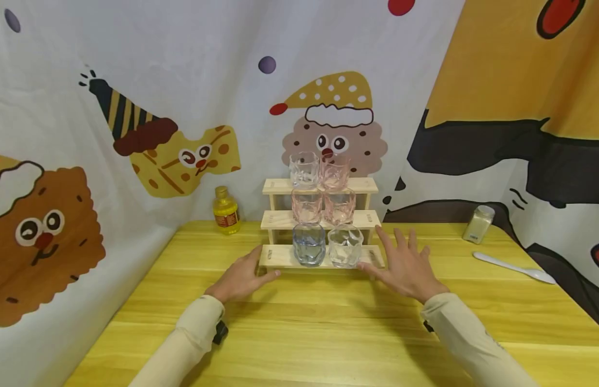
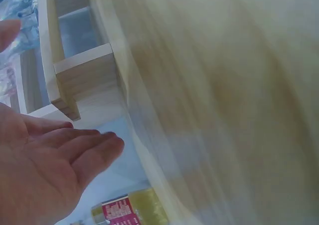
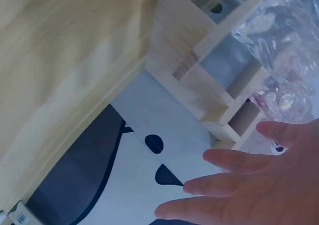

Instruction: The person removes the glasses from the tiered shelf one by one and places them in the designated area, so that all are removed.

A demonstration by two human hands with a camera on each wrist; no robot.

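A three-step wooden rack stands on the table with two glasses on each step. On the lowest step are a bluish glass and a clear glass. Two pink glasses, one of them this pink glass, fill the middle step. Up top, a clear glass sits beside a pink glass. My left hand is at the rack's left end, fingers extended. At the right end, my right hand spreads its fingers, thumb near the clear glass. Whether either hand touches the wood, I cannot tell.
A small bottle of yellow liquid stands at the back left. Toward the back right are a glass shaker jar and a white spoon. A printed cloth hangs behind the wooden table.
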